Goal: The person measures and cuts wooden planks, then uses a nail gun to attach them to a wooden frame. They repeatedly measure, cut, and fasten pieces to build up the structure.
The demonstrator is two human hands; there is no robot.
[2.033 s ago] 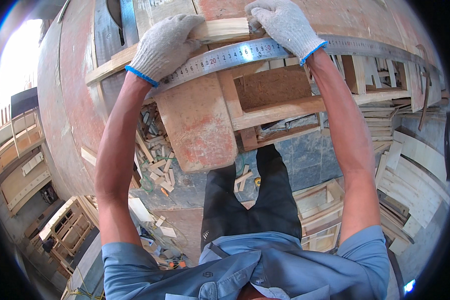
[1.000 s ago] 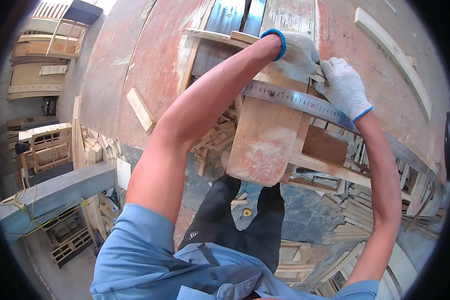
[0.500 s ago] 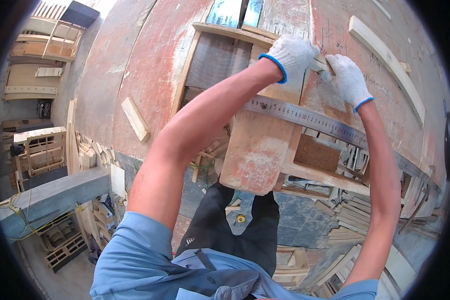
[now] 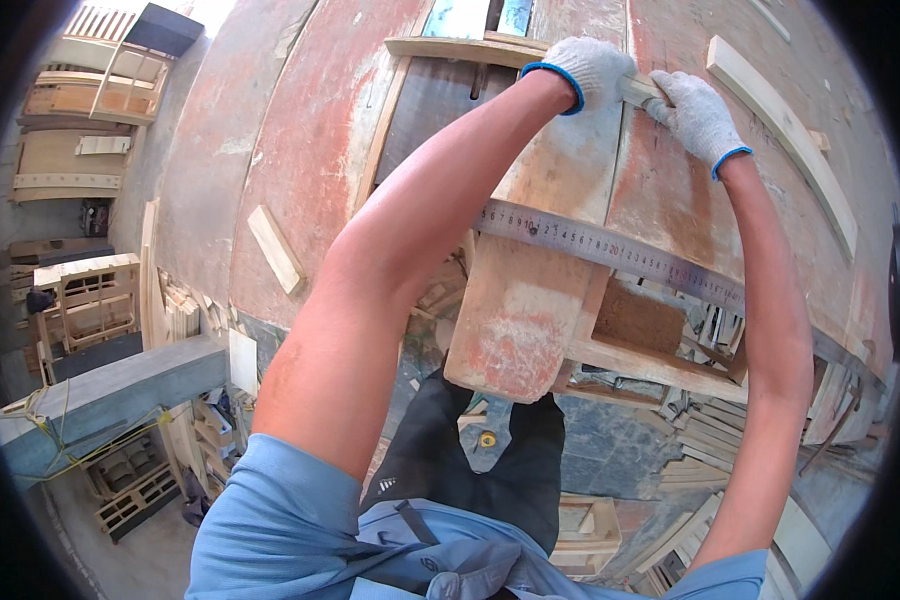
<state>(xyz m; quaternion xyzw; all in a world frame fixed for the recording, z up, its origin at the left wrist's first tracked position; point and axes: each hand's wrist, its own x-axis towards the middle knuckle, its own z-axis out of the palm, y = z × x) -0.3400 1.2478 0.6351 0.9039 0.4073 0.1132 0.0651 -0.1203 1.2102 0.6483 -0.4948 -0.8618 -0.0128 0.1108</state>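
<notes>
Both my hands wear white knit gloves with blue cuffs and reach to the far part of the worn red-brown tabletop. My left hand (image 4: 592, 74) is closed at the right end of a long wooden strip (image 4: 440, 47), its fingers around the left end of a short pale wood piece (image 4: 638, 92). My right hand (image 4: 702, 118) grips the other end of that piece, fingers bent over it. Part of the piece is hidden by the gloves. Nearer to me, a metal ruler (image 4: 610, 250) runs across the table under my arms. A dark metal plate (image 4: 425, 110) with a slot lies left of my left hand.
A worn board (image 4: 505, 330) juts toward my legs. Loose wood lies on the table: a short block (image 4: 275, 248) at left, a long batten (image 4: 785, 145) at right. Stacked offcuts (image 4: 720, 430) and a yellow tape measure (image 4: 487, 439) are below. A grey beam (image 4: 120, 395) stands left.
Both hands have moved farther from me, together with the short wood piece between them. More of the dark plate and its slot now shows beside my left forearm. The view has shifted slightly.
</notes>
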